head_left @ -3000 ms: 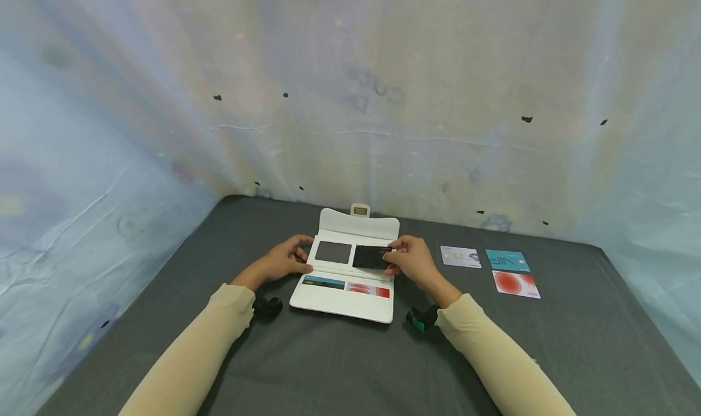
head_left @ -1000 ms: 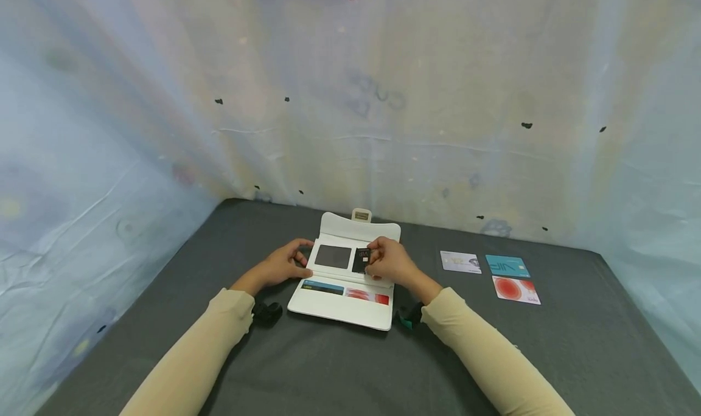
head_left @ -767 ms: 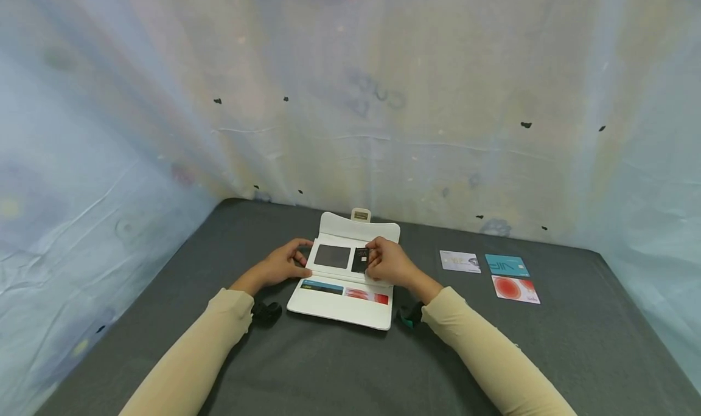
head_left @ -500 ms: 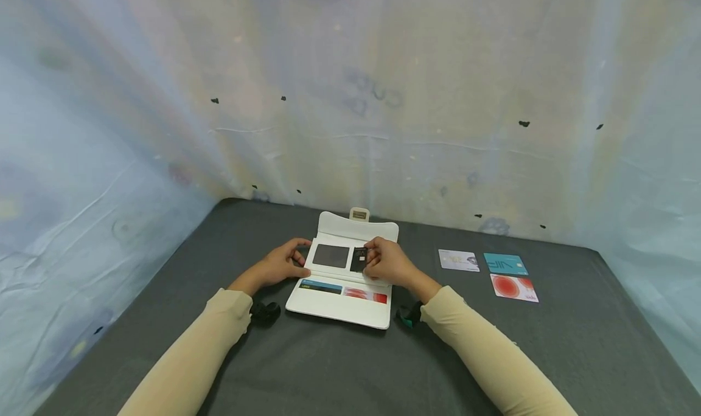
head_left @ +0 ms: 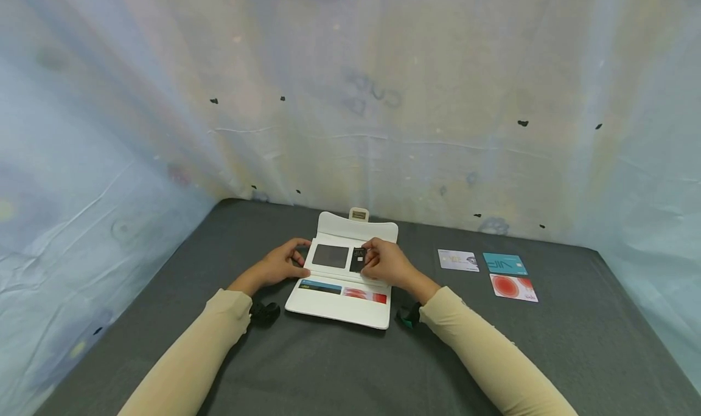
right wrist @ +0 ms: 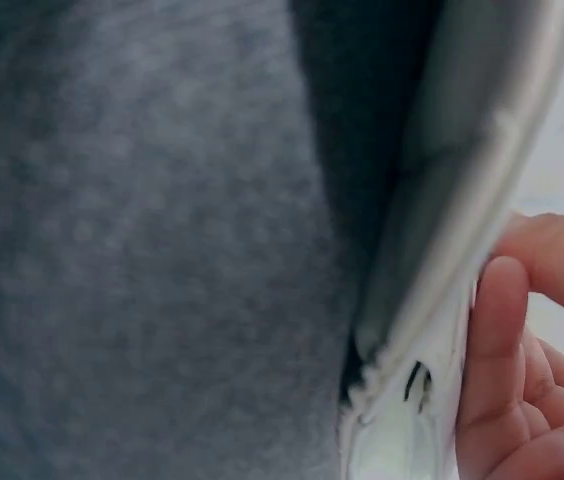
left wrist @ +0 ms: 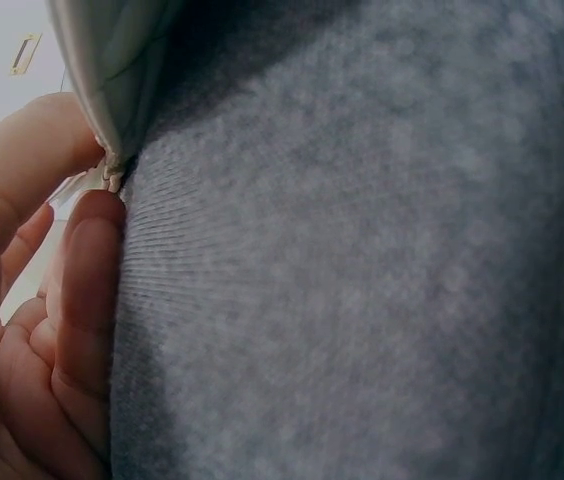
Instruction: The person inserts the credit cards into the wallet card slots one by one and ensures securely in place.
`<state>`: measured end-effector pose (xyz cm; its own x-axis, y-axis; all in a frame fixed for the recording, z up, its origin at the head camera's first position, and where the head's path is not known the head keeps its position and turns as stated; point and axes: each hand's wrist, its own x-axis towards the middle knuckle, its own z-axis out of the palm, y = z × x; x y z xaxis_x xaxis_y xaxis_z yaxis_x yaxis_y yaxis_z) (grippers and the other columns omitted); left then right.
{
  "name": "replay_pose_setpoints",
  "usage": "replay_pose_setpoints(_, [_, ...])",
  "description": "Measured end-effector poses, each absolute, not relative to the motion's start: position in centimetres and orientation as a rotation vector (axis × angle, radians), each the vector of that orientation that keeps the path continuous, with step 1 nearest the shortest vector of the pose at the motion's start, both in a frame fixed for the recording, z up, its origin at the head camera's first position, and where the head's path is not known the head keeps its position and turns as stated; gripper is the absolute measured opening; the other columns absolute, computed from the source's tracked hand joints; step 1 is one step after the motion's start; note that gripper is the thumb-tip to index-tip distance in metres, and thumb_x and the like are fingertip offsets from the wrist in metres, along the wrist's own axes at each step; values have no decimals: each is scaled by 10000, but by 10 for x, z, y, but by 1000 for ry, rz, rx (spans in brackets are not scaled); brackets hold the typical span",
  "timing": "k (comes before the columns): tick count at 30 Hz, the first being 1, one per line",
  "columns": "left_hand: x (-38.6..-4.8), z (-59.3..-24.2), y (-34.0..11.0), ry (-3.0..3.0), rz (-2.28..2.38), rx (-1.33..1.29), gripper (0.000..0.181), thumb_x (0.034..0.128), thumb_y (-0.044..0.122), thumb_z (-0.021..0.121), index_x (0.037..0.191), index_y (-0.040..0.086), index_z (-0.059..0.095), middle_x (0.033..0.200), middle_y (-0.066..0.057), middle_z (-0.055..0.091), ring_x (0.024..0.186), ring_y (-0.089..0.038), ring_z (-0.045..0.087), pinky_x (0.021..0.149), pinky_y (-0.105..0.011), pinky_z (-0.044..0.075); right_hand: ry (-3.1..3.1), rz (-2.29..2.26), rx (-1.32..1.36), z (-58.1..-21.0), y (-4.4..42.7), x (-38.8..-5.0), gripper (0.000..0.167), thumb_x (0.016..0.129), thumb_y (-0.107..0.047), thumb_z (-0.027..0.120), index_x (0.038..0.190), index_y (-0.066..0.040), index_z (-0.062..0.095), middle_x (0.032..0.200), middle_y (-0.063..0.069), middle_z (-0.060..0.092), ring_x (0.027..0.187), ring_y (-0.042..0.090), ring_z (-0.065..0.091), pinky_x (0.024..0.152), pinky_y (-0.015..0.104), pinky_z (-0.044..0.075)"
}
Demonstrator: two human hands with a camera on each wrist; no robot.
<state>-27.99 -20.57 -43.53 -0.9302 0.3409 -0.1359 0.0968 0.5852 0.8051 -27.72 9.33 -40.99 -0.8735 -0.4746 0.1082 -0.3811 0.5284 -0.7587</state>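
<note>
Pinching a black card at the right half of an open white wallet, the right hand is nearer; the card shows just left of it, long axis apparently left-right. The left hand holds the wallet's left edge.

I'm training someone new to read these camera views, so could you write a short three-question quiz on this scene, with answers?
1. True or false: the left hand touches the left edge of the open white wallet.
2. How many cards lie loose on the gray cloth?
3. Which hand has its fingers on the black card? A) left B) right C) neither

Key:
1. True.
2. Three: a whitish card, a teal card and a red-and-white card.
3. B, the right hand.
</note>
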Motion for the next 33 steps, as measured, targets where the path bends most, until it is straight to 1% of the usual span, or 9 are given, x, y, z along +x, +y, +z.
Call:
replay_pose_setpoints(5, [-279,-435,-204,2541,1271,346,726,814,214,784,1426,185,396,981,-60,603,641,-155,473,653,-310,423,2717,-1178,-799,-411,91,-276,456,756,-60,800,1156,35,603,870,63,616,699,80,604,675,243,523])
replay_pose_setpoints(9, [-278,-435,-203,2537,1269,357,734,813,231,785,1431,170,394,980,-65,603,636,-142,474,646,-298,422,2765,-1102,-776,-410,88,-275,442,746,-88,813,1131,13,619,874,42,606,689,76,576,666,250,509])
replay_pose_setpoints(12, [-278,-435,-204,2537,1265,376,739,821,226,777,1438,145,379,982,-78,598,631,-138,472,637,-297,426,2796,-1063,-777,-409,86,-275,450,740,-91,813,1135,15,626,875,39,619,696,74,577,667,249,510])
replay_pose_setpoints(16, [-280,-437,-206,2539,1275,375,735,822,217,776,1437,149,380,985,-80,597,631,-137,475,637,-295,431,2831,-1024,-811,-407,82,-276,444,740,-106,811,1133,12,641,868,34,638,707,77,578,685,255,516])
replay_pose_setpoints(22, [-282,-439,-206,2539,1270,368,742,814,226,784,1434,153,383,985,-74,596,641,-145,478,640,-300,432,2858,-969,-791,-409,76,-279,424,740,-102,800,1123,7,654,863,21,650,719,64,571,713,268,514])
replay_pose_setpoints(27, [-281,-434,-205,2521,1280,356,743,816,204,779,1440,158,377,987,-75,595,644,-164,474,660,-319,441,2859,-994,-805,-411,73,-280,377,746,-79,770,1092,28,667,861,49,661,745,94,590,741,295,525])
replay_pose_setpoints(30, [-281,-433,-204,2516,1275,357,746,817,201,777,1443,155,375,987,-77,599,636,-164,476,663,-323,448,2850,-1008,-808,-411,72,-281,358,748,-79,760,1078,32,676,858,58,665,752,108,597,741,305,528])
replay_pose_setpoints(33, [-282,-434,-204,2519,1267,355,746,814,206,781,1441,159,378,985,-75,601,629,-164,476,656,-323,449,2844,-998,-802,-411,72,-282,344,744,-87,753,1061,25,682,843,48,663,737,98,589,728,290,523])
